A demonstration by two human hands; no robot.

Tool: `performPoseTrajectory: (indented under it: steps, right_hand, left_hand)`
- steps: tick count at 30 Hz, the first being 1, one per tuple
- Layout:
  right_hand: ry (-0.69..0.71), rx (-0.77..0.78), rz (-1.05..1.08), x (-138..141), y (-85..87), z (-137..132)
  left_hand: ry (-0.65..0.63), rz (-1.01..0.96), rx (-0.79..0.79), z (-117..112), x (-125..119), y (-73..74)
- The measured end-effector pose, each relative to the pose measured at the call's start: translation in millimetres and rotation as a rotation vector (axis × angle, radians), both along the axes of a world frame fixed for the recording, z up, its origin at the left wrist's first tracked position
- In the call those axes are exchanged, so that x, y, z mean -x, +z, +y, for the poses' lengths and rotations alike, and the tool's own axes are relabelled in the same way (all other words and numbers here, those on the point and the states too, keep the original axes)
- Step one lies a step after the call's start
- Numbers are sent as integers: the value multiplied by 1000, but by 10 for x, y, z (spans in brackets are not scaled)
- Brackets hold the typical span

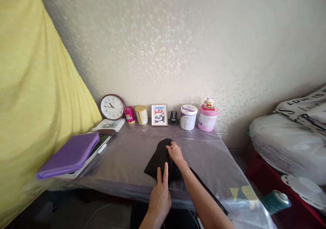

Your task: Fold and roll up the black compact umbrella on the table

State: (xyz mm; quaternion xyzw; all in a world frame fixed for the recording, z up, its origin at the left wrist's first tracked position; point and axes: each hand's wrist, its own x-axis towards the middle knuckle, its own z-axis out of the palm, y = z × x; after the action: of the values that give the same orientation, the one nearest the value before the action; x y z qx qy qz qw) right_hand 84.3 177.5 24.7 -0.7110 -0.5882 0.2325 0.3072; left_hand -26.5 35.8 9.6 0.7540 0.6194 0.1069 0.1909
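A black fabric item [156, 159], partly bunched, lies near the front middle of the table; my hands and right arm cover some of it, so its exact kind is unclear. My right hand [175, 153] is closed on its upper edge, fingers pinching the cloth. Closer to me, my left hand [160, 198] points forward with two fingers stretched out and apart against the lower part of the fabric. A long black strip [210, 190], like a strap, runs from under my right forearm towards the table's front edge.
Clear plastic sheeting covers the table [122, 161]. Along the wall stand a clock [112, 107], tins, a picture frame [159, 115] and two tubs, one topped by a cat figurine [209, 103]. A purple folder [70, 152] lies left; a spray can [276, 201] is right.
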Motion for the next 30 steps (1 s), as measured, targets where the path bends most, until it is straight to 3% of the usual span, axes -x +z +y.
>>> performPoseTrajectory:
  steps: [7,12,16,18,20,24,27,30]
  right_hand:
    - [51,-6,-144,135,62,54]
    - [197,-51,-111,120,104,-97]
    - [428,-288,42,-8,51,-454]
    - [480,-430,27,-77,-21,-612]
    - [522,-473,-35,-125,-98,-678]
    - [588,-440,-171,-140,-199,-461]
    - [612,-429,-231,-118,-223,-88]
    - [534,-388,-293,-115,-214,283]
  left_hand:
    - [-17,92,37,8,-17,50]
    - [26,38,35,27,-1,-20]
    - [43,-43,31,24,28,-91]
    - [41,-80,22,23,39,-121]
    - [44,-102,19,27,44,-141]
    - [50,-118,48,48,45,-151]
    - [56,-104,83,69,42,-135]
    - [55,-84,111,80,29,-96]
